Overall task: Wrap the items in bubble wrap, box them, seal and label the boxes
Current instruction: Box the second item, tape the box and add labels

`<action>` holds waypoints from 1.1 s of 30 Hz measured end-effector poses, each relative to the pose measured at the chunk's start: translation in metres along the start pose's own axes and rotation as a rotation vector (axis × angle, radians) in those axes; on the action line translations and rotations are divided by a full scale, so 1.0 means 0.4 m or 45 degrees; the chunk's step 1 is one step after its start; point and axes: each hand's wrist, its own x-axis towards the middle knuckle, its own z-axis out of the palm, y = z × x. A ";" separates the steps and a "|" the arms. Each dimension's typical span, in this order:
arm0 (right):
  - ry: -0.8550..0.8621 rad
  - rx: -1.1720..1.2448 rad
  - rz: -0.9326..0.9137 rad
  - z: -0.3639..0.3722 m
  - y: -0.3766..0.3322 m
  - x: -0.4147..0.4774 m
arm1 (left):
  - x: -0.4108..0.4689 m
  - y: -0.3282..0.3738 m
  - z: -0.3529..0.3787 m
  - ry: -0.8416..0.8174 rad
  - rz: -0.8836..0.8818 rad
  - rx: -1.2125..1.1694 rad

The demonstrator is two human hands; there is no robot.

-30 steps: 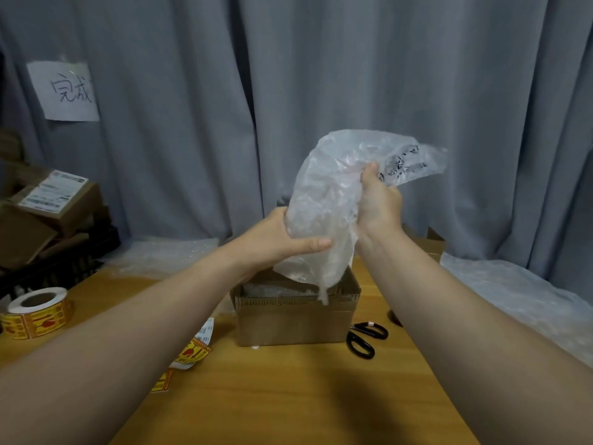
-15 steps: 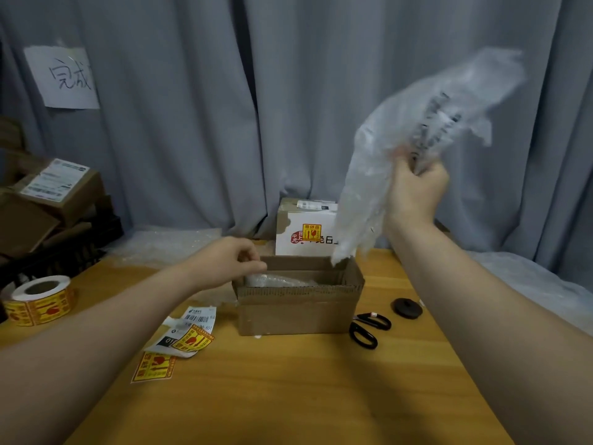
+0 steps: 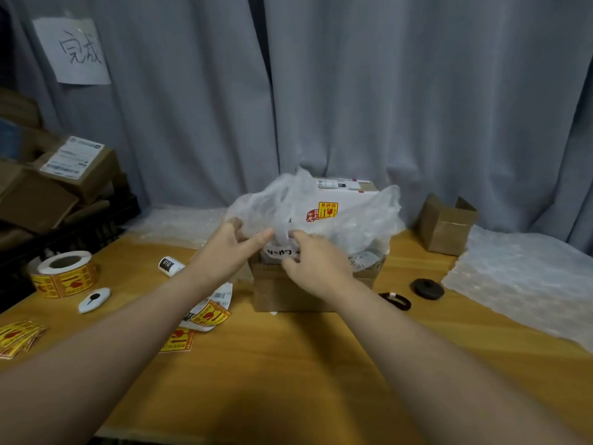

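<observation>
Crinkled, translucent plastic wrap (image 3: 324, 220) billows from the open cardboard box (image 3: 288, 293) at mid-frame on the wooden bench (image 3: 288, 364). Both hands meet at its rim: the left hand (image 3: 229, 252) pinches the film, the right hand (image 3: 316, 268) curls into it. Boxing looks underway, with sealing and labelling of this box left. A glossy yellow label roll (image 3: 64, 274) sits at left, a flat bubble sheet (image 3: 519, 277) at right.

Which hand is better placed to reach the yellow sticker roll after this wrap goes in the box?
Left, probably. The left hand touches the wrap at the left side of the box, and the sticker roll lies further left; the right hand would have to cross over.
</observation>
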 end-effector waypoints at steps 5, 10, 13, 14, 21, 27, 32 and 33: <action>-0.183 0.424 -0.034 -0.037 0.023 0.007 | 0.048 0.029 0.026 -0.168 0.271 0.513; 0.545 -0.093 0.322 -0.108 0.146 0.012 | 0.068 0.038 0.039 -0.497 0.147 1.009; 0.251 0.114 0.657 -0.135 0.195 0.007 | 0.062 0.036 0.045 -0.635 0.050 1.075; 0.231 0.259 0.639 -0.133 0.207 0.008 | 0.063 0.035 0.048 -0.664 0.031 1.064; 0.071 0.308 -0.142 -0.116 0.171 -0.002 | 0.070 0.027 0.062 -0.512 0.047 0.736; -0.378 0.324 -0.042 -0.062 0.183 0.008 | 0.064 0.064 0.050 -0.611 -0.066 0.463; -0.433 0.155 0.045 -0.056 0.166 0.020 | 0.109 0.050 0.103 -0.834 -0.095 0.932; -0.432 0.153 0.055 -0.055 0.164 0.019 | 0.120 0.039 0.112 -0.907 -0.137 1.039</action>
